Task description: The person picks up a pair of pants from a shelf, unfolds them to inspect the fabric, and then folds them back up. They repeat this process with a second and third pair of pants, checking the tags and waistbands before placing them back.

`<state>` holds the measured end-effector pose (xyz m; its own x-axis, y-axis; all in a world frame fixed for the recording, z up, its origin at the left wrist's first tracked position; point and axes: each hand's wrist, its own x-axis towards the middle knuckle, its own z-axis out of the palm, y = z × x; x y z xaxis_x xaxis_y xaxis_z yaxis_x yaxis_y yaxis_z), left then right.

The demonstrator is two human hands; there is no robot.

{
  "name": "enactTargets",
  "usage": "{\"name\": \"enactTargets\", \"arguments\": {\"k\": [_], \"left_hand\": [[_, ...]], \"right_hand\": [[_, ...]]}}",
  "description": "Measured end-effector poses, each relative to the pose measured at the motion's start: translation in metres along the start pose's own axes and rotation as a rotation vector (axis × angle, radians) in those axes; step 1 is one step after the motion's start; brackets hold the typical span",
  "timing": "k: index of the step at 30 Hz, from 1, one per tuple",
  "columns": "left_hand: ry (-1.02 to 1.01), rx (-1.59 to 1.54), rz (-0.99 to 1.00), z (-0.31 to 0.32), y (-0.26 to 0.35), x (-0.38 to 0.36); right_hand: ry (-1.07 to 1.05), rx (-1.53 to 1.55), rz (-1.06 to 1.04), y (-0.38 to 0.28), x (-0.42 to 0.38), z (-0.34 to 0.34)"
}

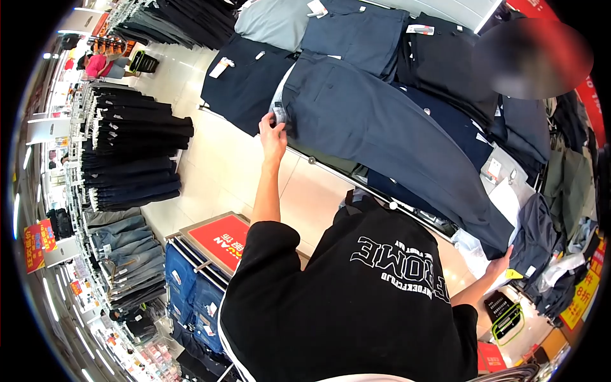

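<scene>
A pair of dark grey-blue trousers (382, 127) lies stretched across a display of folded trousers. At its waistband end, my left hand (273, 132) pinches the edge beside a pale inner band and label. The far leg end is gripped by my right hand (499, 262), whose fingers are partly hidden by the cloth. Under and around the stretched pair are black trousers (245, 79) with a white tag at the left, dark folded trousers (353, 39) behind, and black trousers (442, 67) at the upper right.
Racks of hanging black trousers (137, 121) and jeans (130, 251) stand at the left. A red sign (219, 240) tops a stand of blue jeans nearby. A metal rail (331, 170) edges the display. A person (100, 65) is at the far upper left, and a black basket (503, 315) at lower right.
</scene>
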<state>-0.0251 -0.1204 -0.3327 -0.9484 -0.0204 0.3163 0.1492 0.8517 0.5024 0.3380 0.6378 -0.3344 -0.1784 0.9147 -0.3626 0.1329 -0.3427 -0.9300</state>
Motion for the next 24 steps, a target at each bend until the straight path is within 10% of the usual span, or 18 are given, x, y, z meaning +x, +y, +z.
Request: {"name": "enactTargets", "arguments": {"k": [4, 24], "left_hand": [[0.075, 0.036, 0.140, 0.002, 0.002, 0.013], [0.076, -0.047, -0.368, 0.029, -0.040, 0.020]], "right_hand": [[-0.002, -0.003, 0.000, -0.002, 0.004, -0.002], [-0.141, 0.007, 0.003, -0.014, -0.009, -0.013]]}}
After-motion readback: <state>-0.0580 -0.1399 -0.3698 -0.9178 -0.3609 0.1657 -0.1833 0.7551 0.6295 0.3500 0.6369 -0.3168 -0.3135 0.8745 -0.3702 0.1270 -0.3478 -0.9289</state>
